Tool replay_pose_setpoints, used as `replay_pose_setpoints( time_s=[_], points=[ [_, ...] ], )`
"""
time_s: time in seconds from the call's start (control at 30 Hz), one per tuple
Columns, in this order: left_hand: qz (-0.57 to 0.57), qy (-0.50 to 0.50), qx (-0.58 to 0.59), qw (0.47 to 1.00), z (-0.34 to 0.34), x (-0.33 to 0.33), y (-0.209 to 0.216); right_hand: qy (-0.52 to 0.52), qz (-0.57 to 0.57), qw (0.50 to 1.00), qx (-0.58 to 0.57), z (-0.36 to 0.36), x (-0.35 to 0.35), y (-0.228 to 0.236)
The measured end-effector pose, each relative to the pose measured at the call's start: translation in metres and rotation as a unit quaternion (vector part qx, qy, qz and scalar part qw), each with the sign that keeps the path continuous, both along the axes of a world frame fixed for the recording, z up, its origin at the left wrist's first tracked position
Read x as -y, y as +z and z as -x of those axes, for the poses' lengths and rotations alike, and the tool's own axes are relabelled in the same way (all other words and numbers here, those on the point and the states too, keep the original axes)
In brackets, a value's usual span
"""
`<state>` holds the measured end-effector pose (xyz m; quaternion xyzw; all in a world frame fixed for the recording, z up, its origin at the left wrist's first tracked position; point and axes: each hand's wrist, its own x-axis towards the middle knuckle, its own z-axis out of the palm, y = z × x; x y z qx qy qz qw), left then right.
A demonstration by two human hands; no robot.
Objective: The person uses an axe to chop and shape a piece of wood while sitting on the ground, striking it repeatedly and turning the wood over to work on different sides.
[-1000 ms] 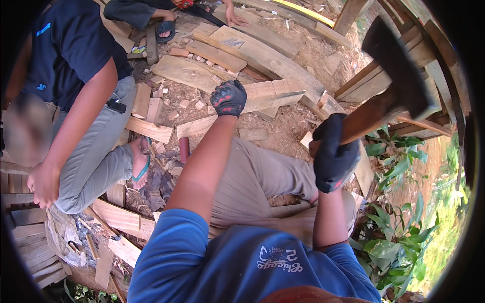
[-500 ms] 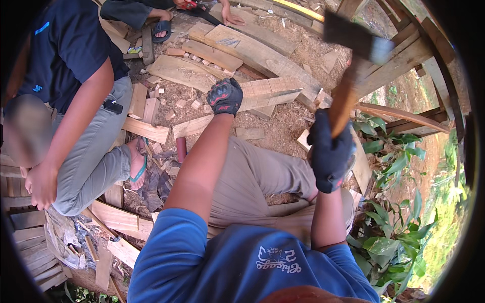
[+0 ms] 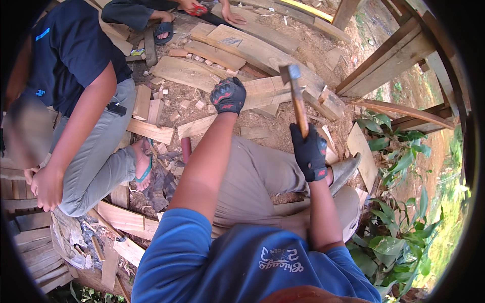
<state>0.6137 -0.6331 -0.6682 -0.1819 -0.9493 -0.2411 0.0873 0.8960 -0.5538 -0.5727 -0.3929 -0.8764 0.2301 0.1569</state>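
My left hand (image 3: 228, 96), in a black glove with red marks, is closed around a pale wooden board (image 3: 263, 93). The board slants up to the right in front of my knees, with cut lines across its upper face near the right end. In my right hand (image 3: 309, 151), also gloved, is a hatchet (image 3: 299, 110) gripped by its wooden handle. Its dark metal head is up at the board's right end; whether the edge touches the wood I cannot tell. Thicker timber (image 3: 252, 48) lies behind the board.
A person in a dark shirt (image 3: 76, 55) sits close on my left. Another person's hand (image 3: 233, 13) rests on planks at the top, beside a red-handled saw (image 3: 196, 9). Chips and offcuts (image 3: 199, 104) litter the ground. Leafy plants (image 3: 391, 242) and a wooden frame (image 3: 386, 63) stand right.
My right hand has swung the hatchet down and leftward, from high at the right to the board's right end. My left hand keeps its hold on the board.
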Motion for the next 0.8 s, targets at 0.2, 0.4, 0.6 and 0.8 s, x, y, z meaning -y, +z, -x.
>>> replay_pose_setpoints(
  time_s=[0.2, 0.4, 0.6, 0.8],
  points=[
    [-0.014, 0.019, -0.043, 0.999, 0.003, 0.001, -0.012, -0.006, 0.07, 0.971, -0.229, -0.013, 0.025, 0.11],
    [-0.02, 0.014, -0.006, 1.0, -0.002, -0.005, -0.003, -0.03, 0.034, 0.982, -0.182, -0.001, 0.002, -0.017],
    [-0.011, 0.029, -0.007, 1.0, -0.001, -0.003, -0.003, 0.02, 0.045, 0.998, 0.034, 0.005, -0.016, -0.04],
    [-0.005, 0.029, -0.015, 0.999, 0.003, -0.002, -0.011, -0.057, 0.154, 0.952, -0.259, -0.004, 0.02, 0.093]
  ],
)
